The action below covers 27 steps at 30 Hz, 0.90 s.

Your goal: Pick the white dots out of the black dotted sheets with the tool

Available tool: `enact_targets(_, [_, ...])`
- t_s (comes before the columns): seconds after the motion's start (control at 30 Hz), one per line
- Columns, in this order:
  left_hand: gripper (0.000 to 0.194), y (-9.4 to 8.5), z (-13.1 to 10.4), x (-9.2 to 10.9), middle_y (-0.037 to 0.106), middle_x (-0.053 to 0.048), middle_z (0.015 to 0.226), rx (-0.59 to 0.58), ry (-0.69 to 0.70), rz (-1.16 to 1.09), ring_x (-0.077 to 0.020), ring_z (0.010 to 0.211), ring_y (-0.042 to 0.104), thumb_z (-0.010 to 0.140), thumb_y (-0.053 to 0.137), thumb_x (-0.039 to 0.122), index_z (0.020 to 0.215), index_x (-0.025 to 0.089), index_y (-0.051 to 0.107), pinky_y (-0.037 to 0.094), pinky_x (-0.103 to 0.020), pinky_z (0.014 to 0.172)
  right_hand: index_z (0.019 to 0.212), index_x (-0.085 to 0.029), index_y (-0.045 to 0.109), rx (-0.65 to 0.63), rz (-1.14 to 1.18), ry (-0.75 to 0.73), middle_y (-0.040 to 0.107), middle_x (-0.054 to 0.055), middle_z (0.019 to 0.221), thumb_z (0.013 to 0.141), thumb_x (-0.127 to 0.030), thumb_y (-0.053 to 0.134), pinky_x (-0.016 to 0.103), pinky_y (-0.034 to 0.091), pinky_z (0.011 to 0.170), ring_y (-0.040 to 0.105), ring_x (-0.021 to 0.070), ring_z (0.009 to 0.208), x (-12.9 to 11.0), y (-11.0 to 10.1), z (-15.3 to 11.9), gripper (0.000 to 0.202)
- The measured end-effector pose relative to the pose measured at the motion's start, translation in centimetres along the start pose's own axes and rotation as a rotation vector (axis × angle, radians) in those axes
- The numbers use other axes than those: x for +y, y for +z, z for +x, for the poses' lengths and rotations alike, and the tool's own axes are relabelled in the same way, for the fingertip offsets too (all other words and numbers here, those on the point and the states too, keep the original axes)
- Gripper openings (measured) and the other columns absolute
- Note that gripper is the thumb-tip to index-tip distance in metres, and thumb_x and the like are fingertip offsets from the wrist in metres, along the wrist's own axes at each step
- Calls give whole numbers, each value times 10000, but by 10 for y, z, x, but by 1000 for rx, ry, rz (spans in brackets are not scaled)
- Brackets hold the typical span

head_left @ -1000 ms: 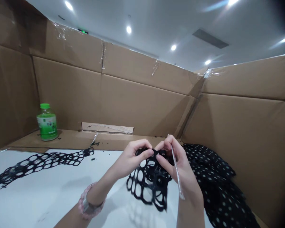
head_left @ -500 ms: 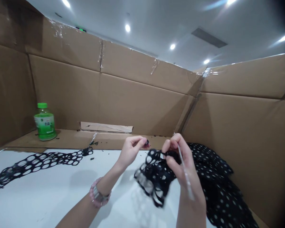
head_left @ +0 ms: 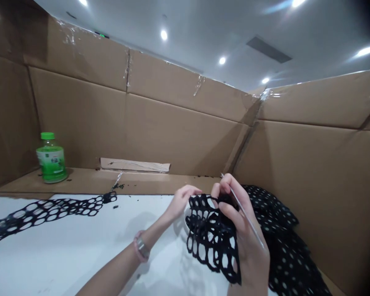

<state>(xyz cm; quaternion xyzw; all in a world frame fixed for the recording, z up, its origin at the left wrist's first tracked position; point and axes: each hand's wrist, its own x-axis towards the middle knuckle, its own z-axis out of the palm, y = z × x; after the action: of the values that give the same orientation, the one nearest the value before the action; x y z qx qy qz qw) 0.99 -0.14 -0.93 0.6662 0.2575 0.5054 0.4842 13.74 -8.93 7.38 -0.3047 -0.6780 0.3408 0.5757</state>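
My right hand is closed on a bunched piece of black fabric with rows of large round holes, which hangs down to the left. A thin, silvery, pointed rod lies across the same hand between its fingers; its exact kind is unclear. My left hand, with a pink bracelet on the wrist, reaches to the upper left edge of the fabric. Its fingers look stretched out, and the tips are partly hidden behind the fabric. Whether they touch it I cannot tell.
On the left, a strip of black holed fabric lies on the white surface. A heap of black fabric with pale dots is at the right. A green bottle stands near the cardboard wall. Small black scraps lie about.
My left hand has moved right and lower to the fabric, its pinch on a small dark bit no longer visible. The fabric hangs more spread out and lower. The view has shifted slightly.
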Motion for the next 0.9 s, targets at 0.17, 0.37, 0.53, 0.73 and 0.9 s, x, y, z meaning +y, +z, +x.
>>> enact_targets(0.17, [402,-30,-13,45,617,-37,741,-130,113,-1,-171,732,542,810,610,528,727,136,644,424,-281,735,825,-254,424,148,-18,57,466,-15,766,820,-219,570,271,377,640,427,156,678,-10,20,-2,150])
enact_targets(0.37, [280,-39,-26,71,483,18,706,-123,187,63,-126,681,425,905,553,363,716,158,539,346,-241,675,795,-243,376,5,-138,39,538,-43,786,824,-221,657,240,379,699,465,131,728,-1,17,5,283])
enact_targets(0.53, [262,-45,-32,88,438,25,706,-164,260,235,-130,678,392,949,475,283,710,175,481,312,-243,658,782,-243,357,-46,-221,13,565,-44,785,786,-105,638,236,384,652,470,125,696,5,14,8,313])
enact_targets(0.73, [278,-50,-36,93,407,31,709,-257,261,219,-127,663,370,962,443,293,705,185,442,297,-244,628,764,-242,359,-69,-206,64,598,-33,752,777,-116,641,257,414,673,508,139,689,-9,18,1,310])
enact_targets(0.9, [277,-54,-38,97,397,37,701,-231,262,290,-124,663,367,969,424,280,707,190,416,296,-241,628,767,-239,351,-64,-117,86,557,-29,724,869,-235,569,243,387,632,462,134,674,-11,18,0,241])
